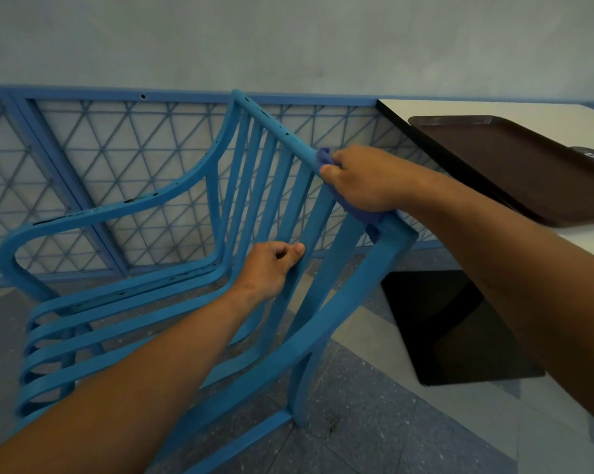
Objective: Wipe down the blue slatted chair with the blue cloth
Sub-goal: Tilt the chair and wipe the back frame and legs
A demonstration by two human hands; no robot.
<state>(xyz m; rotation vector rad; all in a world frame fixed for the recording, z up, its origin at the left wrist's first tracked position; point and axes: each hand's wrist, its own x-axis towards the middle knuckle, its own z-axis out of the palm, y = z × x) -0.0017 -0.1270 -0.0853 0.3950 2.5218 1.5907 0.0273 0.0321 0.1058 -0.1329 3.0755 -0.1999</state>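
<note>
While your right hand (364, 181) clamps the blue cloth (326, 159) onto the top rail of the blue slatted chair (172, 302), just right of the frame's centre, your fingers curl over the rail with the thumb tucked on the near side. The cloth bunches out above your knuckles and peeks again below the heel of the hand, near the rail's right-hand corner. Your left hand (271, 268) sits lower, in the middle of the frame, fingers curled round one of the back slats, thumb pressed along its front face. The chair fills the centre and lower left, its backrest tilted, its curved armrest sweeping toward the left edge, chipped paint showing dark spots along the arm and rail. Behind it, across the upper half, runs a blue lattice fence (83, 159) below a pale wall (288, 39). At the upper right, a white table (459, 109) carries a dark brown tray (514, 165), well apart from the chair's seat. Speckled floor tiles (374, 422) spread across the bottom right.
</note>
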